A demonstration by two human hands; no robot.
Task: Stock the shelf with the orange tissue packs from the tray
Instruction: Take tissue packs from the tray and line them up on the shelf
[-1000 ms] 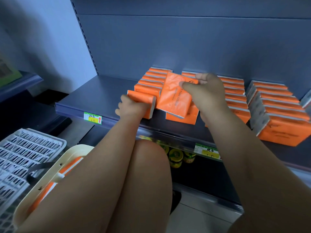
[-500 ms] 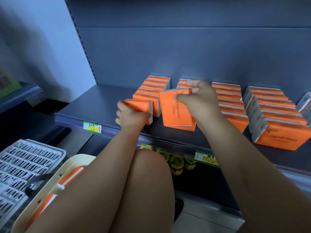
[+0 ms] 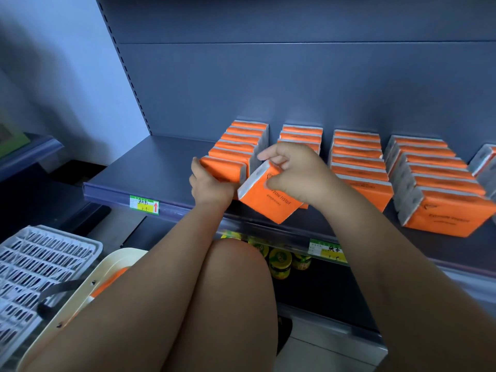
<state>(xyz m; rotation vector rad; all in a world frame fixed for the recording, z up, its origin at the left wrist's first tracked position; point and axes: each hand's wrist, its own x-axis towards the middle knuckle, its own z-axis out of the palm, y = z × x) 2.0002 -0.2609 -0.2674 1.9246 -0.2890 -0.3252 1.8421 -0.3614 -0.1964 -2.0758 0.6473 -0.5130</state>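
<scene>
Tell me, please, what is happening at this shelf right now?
A person is stocking the dark grey metal shelf with orange plastic-wrapped tissue packs. The right hand holds one tilted tissue pack over the shelf's front edge, before the second row. The left hand grips the front pack of the leftmost row. The cream plastic tray sits at lower left with something orange in it.

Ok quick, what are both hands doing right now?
Left hand: grips the front tissue pack of the leftmost row.
Right hand: holds a tilted orange tissue pack.
</scene>
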